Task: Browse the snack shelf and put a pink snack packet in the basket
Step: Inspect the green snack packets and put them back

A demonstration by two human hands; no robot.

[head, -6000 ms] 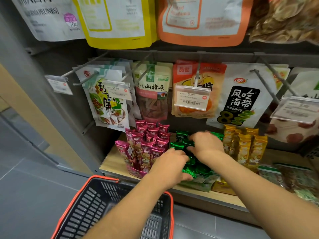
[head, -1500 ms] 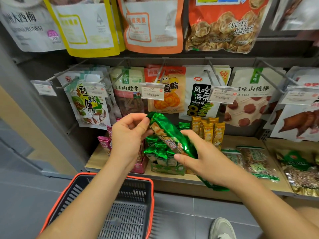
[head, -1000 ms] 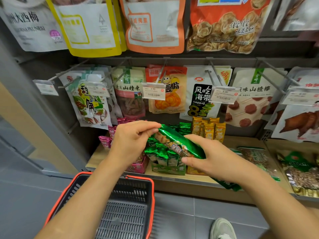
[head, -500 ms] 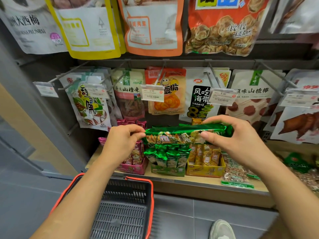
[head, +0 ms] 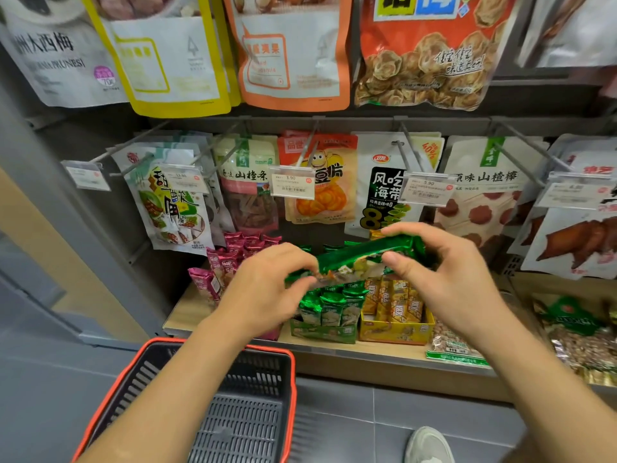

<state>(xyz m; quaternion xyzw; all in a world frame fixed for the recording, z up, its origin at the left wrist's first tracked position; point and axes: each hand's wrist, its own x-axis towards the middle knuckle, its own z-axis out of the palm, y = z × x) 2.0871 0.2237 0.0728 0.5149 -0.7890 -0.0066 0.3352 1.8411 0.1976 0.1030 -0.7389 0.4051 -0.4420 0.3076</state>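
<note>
Basket [head: 291, 396], open top, at 7 o'clock below shelf [head: 187, 315] lip. L hand [head: 267, 289] & R hand [head: 447, 282] pinch green pkt [head: 360, 255] by its ends. Pink pkts [head: 230, 262] stand on shelf, 10 o'clock of L hand, just beside it.

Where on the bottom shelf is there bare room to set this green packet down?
Bare wood at the left end of the shelf, beside the pink packets, and at right behind the nut bag. The green box and yellow box crowd the middle.
</note>
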